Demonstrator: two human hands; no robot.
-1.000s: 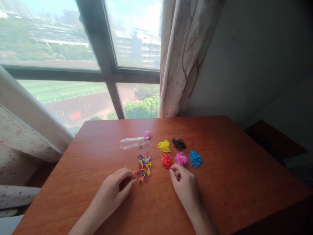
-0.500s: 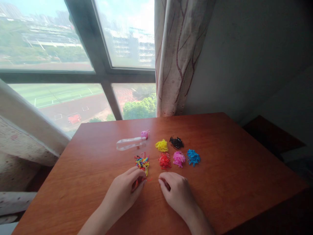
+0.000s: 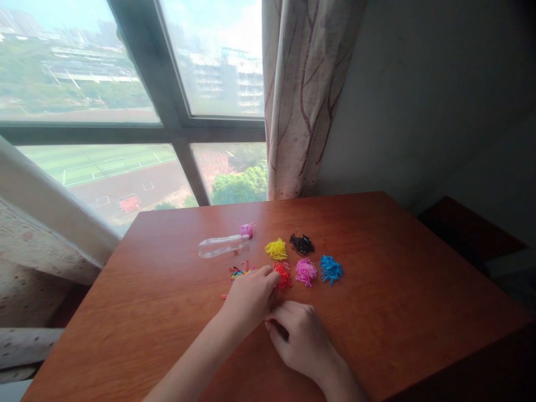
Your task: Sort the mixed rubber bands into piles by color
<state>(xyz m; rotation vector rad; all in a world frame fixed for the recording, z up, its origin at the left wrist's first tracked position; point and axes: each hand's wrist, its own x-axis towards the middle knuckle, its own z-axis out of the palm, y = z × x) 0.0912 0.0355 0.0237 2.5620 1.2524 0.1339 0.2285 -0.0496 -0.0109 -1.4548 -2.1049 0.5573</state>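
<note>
Small rubber bands lie sorted in piles on the wooden table (image 3: 377,290): yellow (image 3: 276,249), black (image 3: 301,244), red (image 3: 286,274), pink (image 3: 306,271) and blue (image 3: 331,269). A mixed-colour pile (image 3: 238,273) lies to the left, mostly hidden under my left hand (image 3: 250,298). That hand reaches to the edge of the red pile with its fingers pinched together; what they grip is hidden. My right hand (image 3: 302,338) rests curled on the table just behind it, fingertips tucked under near the left hand.
A clear plastic bottle (image 3: 220,245) lies on its side behind the mixed pile, with a pink cap (image 3: 247,229) at its mouth. A window and a patterned curtain (image 3: 301,100) stand behind the table. A dark low surface (image 3: 464,229) sits at the right.
My left hand has moved forward and right over the mixed pile to the red pile. My right hand has drawn back slightly and stays curled.
</note>
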